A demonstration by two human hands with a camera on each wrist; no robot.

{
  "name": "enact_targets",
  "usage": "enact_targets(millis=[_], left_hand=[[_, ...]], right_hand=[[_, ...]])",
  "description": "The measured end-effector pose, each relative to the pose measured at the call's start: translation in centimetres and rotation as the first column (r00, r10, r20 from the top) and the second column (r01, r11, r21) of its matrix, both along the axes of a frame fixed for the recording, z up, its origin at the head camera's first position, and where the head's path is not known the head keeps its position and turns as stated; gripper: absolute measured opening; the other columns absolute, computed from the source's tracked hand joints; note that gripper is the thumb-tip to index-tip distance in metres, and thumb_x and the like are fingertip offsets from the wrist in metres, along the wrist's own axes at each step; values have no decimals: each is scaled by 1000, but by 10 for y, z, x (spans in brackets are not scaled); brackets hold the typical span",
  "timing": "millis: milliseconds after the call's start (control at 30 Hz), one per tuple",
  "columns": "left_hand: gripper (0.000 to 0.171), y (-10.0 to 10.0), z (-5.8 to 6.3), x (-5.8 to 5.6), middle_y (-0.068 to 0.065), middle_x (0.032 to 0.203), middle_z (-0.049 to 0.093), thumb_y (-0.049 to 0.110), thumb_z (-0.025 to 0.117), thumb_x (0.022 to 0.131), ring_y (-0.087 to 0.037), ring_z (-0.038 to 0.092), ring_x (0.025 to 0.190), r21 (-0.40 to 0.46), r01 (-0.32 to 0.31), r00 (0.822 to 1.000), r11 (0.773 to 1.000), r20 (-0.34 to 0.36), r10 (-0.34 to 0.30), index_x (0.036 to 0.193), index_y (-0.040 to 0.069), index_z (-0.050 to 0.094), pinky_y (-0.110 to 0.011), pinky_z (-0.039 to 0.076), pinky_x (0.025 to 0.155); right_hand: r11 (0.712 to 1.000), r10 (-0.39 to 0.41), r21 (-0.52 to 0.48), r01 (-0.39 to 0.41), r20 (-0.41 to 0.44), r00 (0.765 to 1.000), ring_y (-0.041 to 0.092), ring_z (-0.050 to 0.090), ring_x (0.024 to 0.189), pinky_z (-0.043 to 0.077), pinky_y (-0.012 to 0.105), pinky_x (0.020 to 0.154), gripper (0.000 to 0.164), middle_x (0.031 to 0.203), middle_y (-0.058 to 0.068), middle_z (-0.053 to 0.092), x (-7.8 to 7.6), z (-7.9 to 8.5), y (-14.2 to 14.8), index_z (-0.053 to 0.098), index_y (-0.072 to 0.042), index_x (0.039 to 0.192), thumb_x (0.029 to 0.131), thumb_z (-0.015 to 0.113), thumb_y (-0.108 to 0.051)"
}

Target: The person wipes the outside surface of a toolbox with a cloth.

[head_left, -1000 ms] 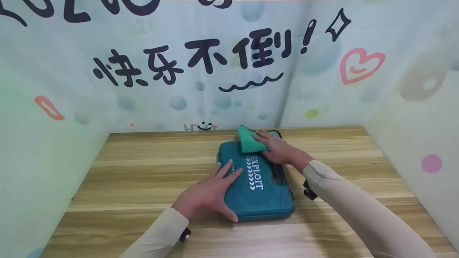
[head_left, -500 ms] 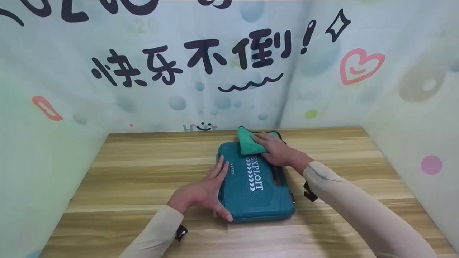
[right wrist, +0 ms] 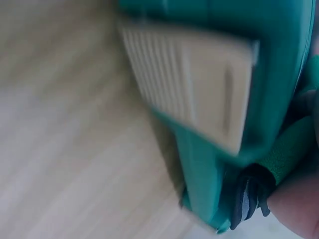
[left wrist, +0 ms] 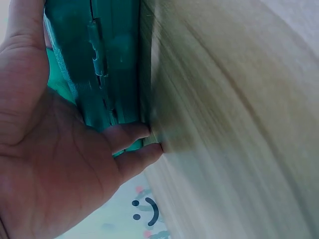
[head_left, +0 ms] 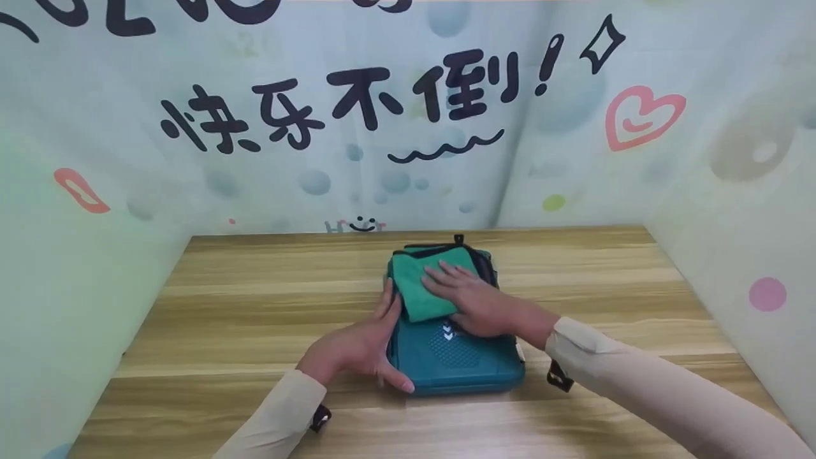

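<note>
A teal plastic carry case [head_left: 456, 363] lies flat on the wooden table, its white lettering mostly covered. My right hand [head_left: 475, 306] presses a green cloth [head_left: 414, 290] with dark edging onto the lid, fingers extended. At the left side of the case, my left hand [head_left: 357, 347] braces it: fingers along the edge, thumb at the near corner. In the left wrist view, two fingertips reach the table beside the hinged side [left wrist: 117, 64]. The right wrist view shows a pale latch [right wrist: 204, 89] on the case, slightly blurred, with the cloth [right wrist: 291, 149] beside my hand.
The wood-grain table [head_left: 255, 306] extends around the case on all sides. Behind it hangs a pale printed backdrop [head_left: 395, 191] with dark characters, and similar panels stand at left and right.
My right hand has slid the cloth from the far end of the lid toward me and left, over the lettering. My left hand has shifted slightly left, off the lid to its side edge.
</note>
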State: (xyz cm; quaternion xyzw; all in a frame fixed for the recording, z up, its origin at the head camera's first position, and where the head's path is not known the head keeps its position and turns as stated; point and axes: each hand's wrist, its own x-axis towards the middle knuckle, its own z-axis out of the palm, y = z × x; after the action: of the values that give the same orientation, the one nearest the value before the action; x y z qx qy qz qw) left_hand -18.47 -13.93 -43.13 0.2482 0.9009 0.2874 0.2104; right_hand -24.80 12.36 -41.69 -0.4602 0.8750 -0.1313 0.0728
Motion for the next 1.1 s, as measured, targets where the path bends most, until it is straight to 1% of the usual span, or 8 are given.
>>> enact_targets(millis=[167,267,367,467,600,800,967,1100], left_hand=[[153,2,1,1,-12,168,-14,69,86,62,-27,25,147,-41,-4,1000,999,20,5,161,12,-15,-40,28,115],[148,2,2,-1,-11,168,-11,65,88,65,-25,15,150,-43,81,996,996,-28,-82,163,14,-10,-41,20,118],[135,1,2,-5,-14,168,-9,59,87,72,-32,1,152,-72,228,957,971,-168,-237,164,16,-3,-49,7,120],[124,-2,3,-8,-20,167,-7,56,84,78,-40,-10,151,-115,298,914,948,-251,-318,165,16,4,-57,4,118],[122,-4,3,-7,-27,165,-8,54,83,79,-46,-12,149,-112,293,921,949,-235,-312,165,14,5,-59,11,117],[122,-3,5,-7,-25,166,-3,56,83,78,-48,-12,148,-146,331,889,932,-284,-360,164,12,9,-62,-5,115],[124,-1,6,-9,-23,166,-6,53,86,77,-42,-12,150,-93,318,914,944,-236,-331,165,15,8,-60,4,117],[125,2,8,-11,-20,167,-5,55,85,77,-38,-13,151,-123,324,916,938,-208,-343,165,17,6,-57,-8,116]], right_hand=[[999,46,12,-46,13,999,34,4,152,10,54,118,70,167,11,15,30,-1,-1,25,-7,161,100,59,-8],[995,102,5,-102,13,995,33,4,152,9,52,119,70,168,9,15,49,-2,-3,27,-8,161,98,59,-9],[983,182,-18,-182,14,983,34,5,152,10,52,119,71,167,9,16,66,-3,-5,28,-8,160,96,59,-10],[971,238,-31,-237,15,971,33,5,152,10,51,119,69,167,8,15,77,-5,-6,27,-8,161,98,56,-13],[967,253,-24,-253,8,967,31,5,153,11,50,119,66,168,5,14,81,-7,-6,26,-10,162,102,53,-15],[963,268,-28,-268,-22,963,32,5,153,12,51,119,65,168,6,14,81,-9,-5,26,-9,161,103,52,-17],[963,266,-18,-267,-33,963,30,3,153,11,50,120,67,169,4,11,80,-8,-2,23,-10,162,103,52,-18],[957,291,3,-291,-59,955,29,4,153,11,49,120,68,169,2,9,78,-9,3,20,-12,163,104,53,-19]])
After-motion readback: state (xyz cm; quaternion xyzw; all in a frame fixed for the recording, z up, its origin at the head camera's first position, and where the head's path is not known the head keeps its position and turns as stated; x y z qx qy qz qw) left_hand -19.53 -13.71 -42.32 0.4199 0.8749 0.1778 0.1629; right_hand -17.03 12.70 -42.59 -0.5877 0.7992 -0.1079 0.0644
